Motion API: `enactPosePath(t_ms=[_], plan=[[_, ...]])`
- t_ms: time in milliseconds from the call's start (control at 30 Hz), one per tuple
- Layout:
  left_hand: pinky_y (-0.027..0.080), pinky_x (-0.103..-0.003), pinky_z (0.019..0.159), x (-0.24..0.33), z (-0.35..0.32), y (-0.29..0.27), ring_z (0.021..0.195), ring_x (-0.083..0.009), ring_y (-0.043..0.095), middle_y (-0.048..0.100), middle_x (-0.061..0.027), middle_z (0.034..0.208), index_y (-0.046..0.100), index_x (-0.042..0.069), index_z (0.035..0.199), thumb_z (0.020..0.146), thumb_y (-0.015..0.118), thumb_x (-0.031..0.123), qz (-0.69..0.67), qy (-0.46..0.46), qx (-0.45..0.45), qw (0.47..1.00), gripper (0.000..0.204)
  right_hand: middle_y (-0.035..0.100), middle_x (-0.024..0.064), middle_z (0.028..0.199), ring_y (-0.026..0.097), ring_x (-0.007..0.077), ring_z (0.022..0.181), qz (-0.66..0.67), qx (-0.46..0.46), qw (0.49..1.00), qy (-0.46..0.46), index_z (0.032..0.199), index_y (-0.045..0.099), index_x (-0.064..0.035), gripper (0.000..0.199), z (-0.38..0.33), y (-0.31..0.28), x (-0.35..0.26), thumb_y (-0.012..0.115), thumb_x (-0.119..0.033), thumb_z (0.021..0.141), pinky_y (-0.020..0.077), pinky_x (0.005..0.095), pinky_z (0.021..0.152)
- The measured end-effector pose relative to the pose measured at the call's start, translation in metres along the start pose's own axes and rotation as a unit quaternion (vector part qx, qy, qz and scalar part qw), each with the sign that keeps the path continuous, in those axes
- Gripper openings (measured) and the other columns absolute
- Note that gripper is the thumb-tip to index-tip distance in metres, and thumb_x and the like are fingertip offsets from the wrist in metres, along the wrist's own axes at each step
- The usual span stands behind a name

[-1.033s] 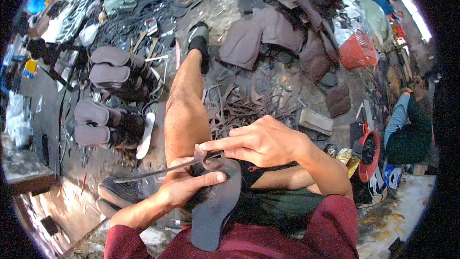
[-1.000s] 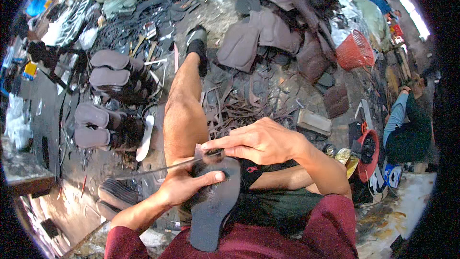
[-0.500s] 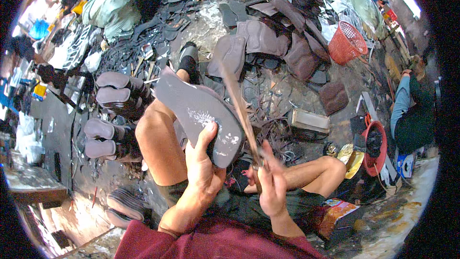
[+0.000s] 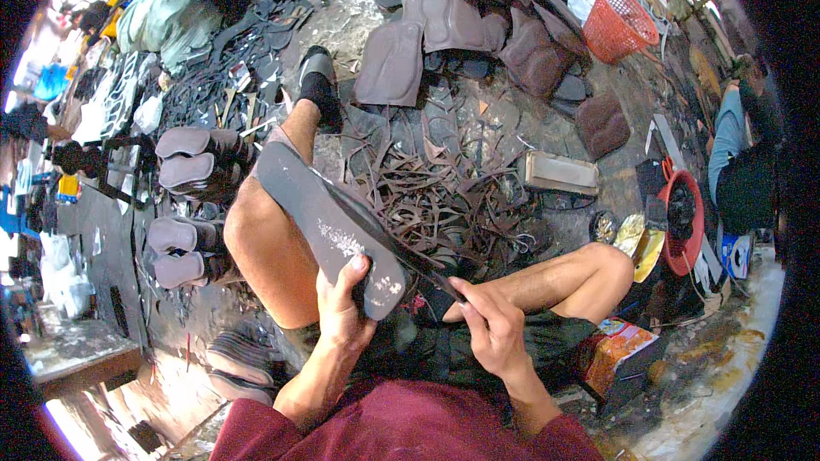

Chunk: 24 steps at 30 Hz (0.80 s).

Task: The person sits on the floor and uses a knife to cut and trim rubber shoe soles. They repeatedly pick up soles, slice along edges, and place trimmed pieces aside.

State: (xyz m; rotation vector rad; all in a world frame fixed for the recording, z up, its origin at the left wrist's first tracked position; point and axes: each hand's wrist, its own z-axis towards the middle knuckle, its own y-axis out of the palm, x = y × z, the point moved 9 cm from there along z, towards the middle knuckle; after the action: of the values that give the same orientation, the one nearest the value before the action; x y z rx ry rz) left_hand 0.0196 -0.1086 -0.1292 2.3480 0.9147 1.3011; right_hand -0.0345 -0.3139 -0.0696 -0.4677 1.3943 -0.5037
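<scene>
Since the frame half a second earlier, the long dark blade has dropped from a raised, blurred position, clear of the grey shoe sole, to lie along the sole's right edge. The sole itself sits slightly lower and further left.

Left to right, the positions are as follows. Two groups of dark soles, an upper group and a lower group, stand on the floor. A ridged pair of soles lies nearer the person. The left hand grips the near end of the sole: the thumb presses on the face beside white marks, and the other fingers are behind it. The sole is tilted, its far end pointing up and left over the person's bent leg. Beyond it lie moulded brown sheets. A tangle of dark strips covers the floor ahead. The right hand holds the near end of the blade, fingers closed narrowly around it. Further right are an oblong block, a red mesh basket and a red basin with dark contents.
</scene>
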Motion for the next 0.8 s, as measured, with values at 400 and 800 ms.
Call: enactPosePath(t_ms=[400,800], plan=[[0.054,-0.037,0.087,0.007,-0.011,-0.028,0.098,-0.0209,0.063,0.063,-0.0078,0.108,0.049,0.002,0.126,0.072,0.084,0.015,0.139,-0.027,-0.069,0.988,0.065,0.061,0.0091,0.085,0.064,0.0313,0.071,0.05,0.024,0.997,-0.062,0.132,0.06,-0.0249,0.04,0.113,0.093,-0.022,0.062,-0.019,0.093,0.0524,0.0403,0.06],[0.049,-0.037,0.09,0.075,-0.022,-0.04,0.097,-0.0207,0.062,0.064,-0.0051,0.107,0.058,0.011,0.117,0.092,0.063,0.027,0.118,-0.012,0.011,0.993,0.03,0.063,0.0156,0.094,0.062,0.0274,0.081,0.099,-0.037,0.99,-0.096,0.126,0.064,-0.0027,0.038,0.04,0.078,-0.073,0.06,0.0,0.088,0.0506,0.0354,0.072]])
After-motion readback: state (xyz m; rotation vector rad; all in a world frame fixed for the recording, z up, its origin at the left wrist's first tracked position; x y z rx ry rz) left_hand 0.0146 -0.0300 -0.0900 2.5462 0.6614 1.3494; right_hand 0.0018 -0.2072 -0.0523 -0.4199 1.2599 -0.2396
